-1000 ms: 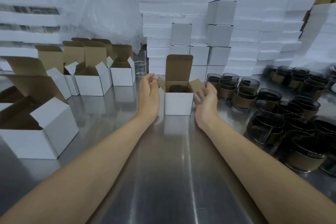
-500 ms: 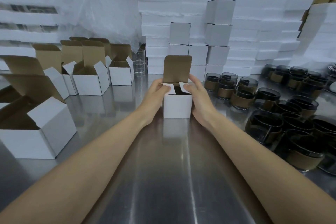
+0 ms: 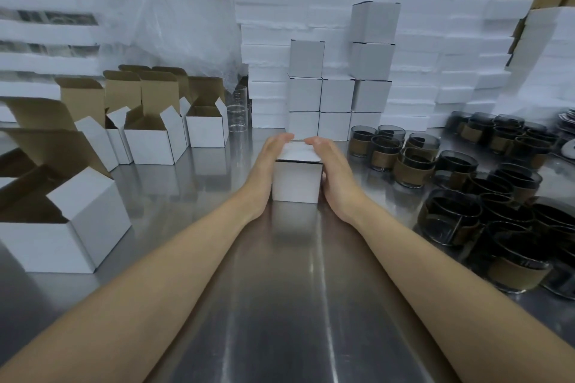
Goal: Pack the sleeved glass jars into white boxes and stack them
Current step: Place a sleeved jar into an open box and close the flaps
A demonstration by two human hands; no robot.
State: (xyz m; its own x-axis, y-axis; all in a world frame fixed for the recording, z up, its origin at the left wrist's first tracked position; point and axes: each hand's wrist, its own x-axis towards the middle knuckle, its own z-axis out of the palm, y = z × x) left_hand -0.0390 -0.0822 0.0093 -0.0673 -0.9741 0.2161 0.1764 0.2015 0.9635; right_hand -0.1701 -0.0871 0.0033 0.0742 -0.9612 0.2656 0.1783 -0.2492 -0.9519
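Open boxes (image 3: 155, 140) wait at our left. Our left hand (image 3: 267, 165) lies flat, fingers straight, against the white box (image 3: 297, 180) at the middle of the table (image 3: 295, 289). Our right hand (image 3: 334, 174) presses the opposite side likewise. The lid, upright a moment ago, is now folded shut, so this box looks ready for the stack (image 3: 336, 93). Sleeved jars (image 3: 413, 162) wait on the right.

The tabletop (image 3: 280, 305) is shiny, smooth metal with soft streaks, and it mirrors the boxes. The closed box (image 3: 297, 183) is dull white cardboard. The open boxes (image 3: 155, 146) show plain brown cardboard inside. The jars (image 3: 381, 154) are dark, glossy glass, each with a dull brown sleeve (image 3: 410, 172). Behind, a clear plastic bag (image 3: 174, 15) looks thin and crinkly, and the white foam slabs (image 3: 451, 40) have rough edges.
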